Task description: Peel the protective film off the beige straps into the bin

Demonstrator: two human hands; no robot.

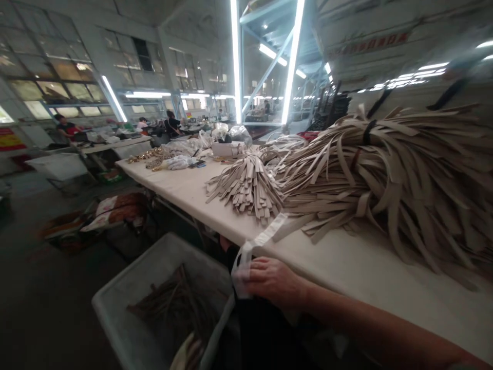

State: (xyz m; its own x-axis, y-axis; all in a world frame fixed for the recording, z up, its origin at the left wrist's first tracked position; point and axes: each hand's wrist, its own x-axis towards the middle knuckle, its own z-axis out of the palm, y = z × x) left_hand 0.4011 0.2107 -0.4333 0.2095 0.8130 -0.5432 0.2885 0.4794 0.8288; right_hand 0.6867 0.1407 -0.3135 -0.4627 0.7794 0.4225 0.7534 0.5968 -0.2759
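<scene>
Over the near edge of the table [346, 264], the right hand [269, 280] curls its fingers loosely around a whitish strip [267, 232], whose far end lies beside the pale straps [252, 187]. Should that end catch, a tug could drag straps loose; a slack grip might let the strip slide toward the bin [133, 272] at left. Blur hides the fingertips; a pale shape [187, 352] cut off below may be the left hand, its grip unclear.

The right hand [274, 281] curls its fingers [257, 274] (slightly blurred), bare forearm [346, 314] extended.
</scene>
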